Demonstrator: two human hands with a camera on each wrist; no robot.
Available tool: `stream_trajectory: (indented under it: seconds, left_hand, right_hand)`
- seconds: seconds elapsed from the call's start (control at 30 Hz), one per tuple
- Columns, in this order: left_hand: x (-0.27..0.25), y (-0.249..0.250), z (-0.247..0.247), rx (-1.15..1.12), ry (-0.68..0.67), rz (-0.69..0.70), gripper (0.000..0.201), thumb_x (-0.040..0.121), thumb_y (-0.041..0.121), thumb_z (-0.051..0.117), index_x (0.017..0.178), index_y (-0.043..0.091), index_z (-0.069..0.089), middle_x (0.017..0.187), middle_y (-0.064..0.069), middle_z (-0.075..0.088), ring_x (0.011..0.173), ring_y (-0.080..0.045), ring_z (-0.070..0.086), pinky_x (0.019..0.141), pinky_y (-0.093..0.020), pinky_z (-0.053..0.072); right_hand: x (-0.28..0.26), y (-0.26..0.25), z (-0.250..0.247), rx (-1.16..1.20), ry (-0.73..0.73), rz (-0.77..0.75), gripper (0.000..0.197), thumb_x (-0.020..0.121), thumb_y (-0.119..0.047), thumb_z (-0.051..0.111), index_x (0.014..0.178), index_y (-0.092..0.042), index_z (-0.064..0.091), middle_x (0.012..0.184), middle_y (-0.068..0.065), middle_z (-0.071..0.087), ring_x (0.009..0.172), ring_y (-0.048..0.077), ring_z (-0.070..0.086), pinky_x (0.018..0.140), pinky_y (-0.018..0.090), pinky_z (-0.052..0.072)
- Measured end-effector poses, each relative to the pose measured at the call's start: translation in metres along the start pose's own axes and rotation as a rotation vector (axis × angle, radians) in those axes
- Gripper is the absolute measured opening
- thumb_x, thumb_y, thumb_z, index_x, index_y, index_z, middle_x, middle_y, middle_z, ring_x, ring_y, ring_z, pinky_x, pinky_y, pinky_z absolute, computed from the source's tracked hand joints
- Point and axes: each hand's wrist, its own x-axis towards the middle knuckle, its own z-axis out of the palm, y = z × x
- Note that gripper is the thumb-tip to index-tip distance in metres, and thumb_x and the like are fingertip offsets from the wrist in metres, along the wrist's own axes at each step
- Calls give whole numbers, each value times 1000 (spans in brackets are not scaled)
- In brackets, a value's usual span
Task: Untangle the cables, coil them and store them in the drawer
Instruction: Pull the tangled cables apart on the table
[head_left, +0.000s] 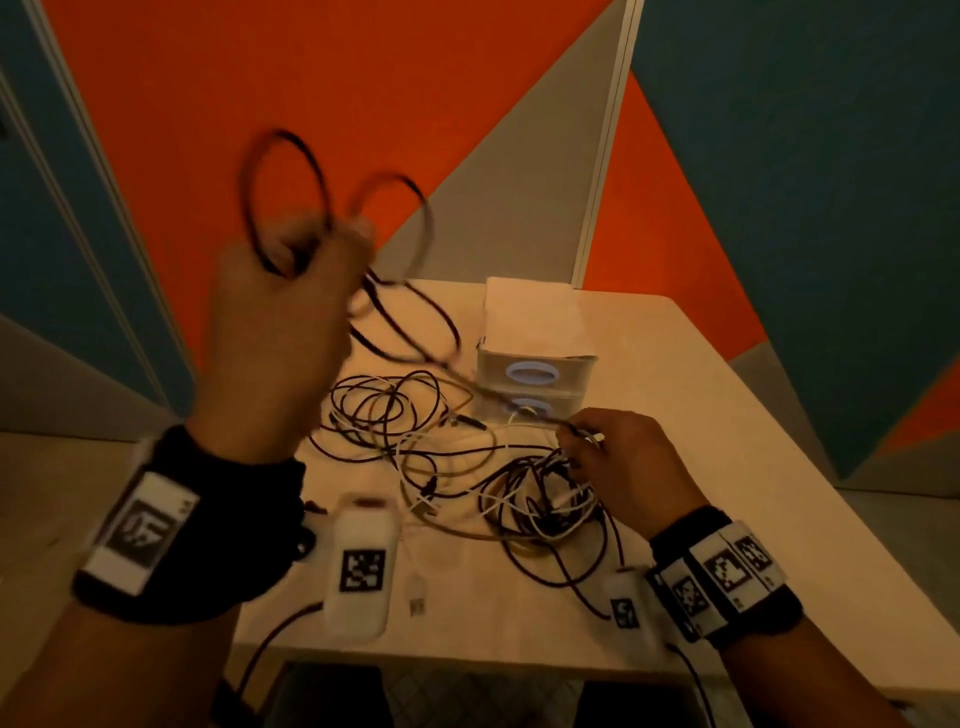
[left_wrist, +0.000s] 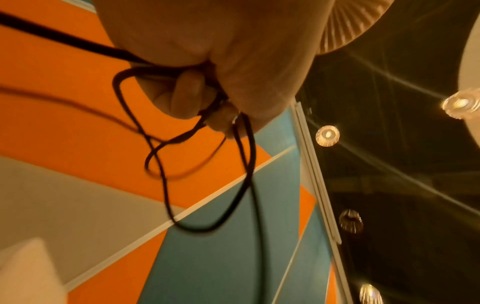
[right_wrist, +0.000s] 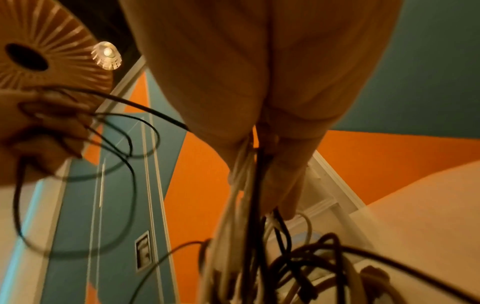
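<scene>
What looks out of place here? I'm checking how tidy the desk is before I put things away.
The cables lie in a tangled black-and-white heap on the table. The left hand holds loose black loops; the right hand grips a mixed bunch. The drawers are closed.

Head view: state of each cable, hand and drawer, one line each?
black cable: partly coiled, loops raised above the table, its tail running down to the pile
left hand: raised, grips the black cable's loops
cable pile: tangled, lying on the table
right hand: low over the pile, fingers pinching several strands
drawer unit: both drawers closed
</scene>
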Motion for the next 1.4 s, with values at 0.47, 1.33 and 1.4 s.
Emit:
stream_trajectory:
  seconds: [0.47, 1.33, 1.4]
  left_hand:
    - [-70, -69, 91, 260, -565, -263, 53, 96, 52, 65, 64, 13, 50, 50, 7, 39, 46, -11, 39, 46, -18, 31]
    - [-50, -79, 52, 358, -531, -18, 41, 92, 17, 65, 58, 22, 43, 50, 4, 35, 46, -11, 33, 50, -29, 26]
    - [-49, -83, 54, 323, -501, -57, 40, 94, 16, 64, 61, 13, 42, 54, -2, 33, 49, -11, 30, 53, -33, 26]
  right_hand:
    - [1, -31, 6, -330, -39, -90, 24, 98, -24, 57, 82, -12, 70, 67, -7, 50, 68, 9, 54, 51, 13, 29]
    - [16, -2, -20, 478, -80, 295, 8, 84, -7, 78, 91, -4, 80, 78, 13, 77, 77, 27, 75, 73, 33, 61]
    - [12, -9, -23, 565, -164, 303, 9, 89, -11, 73, 92, -5, 79, 79, 14, 75, 73, 26, 72, 67, 30, 58]
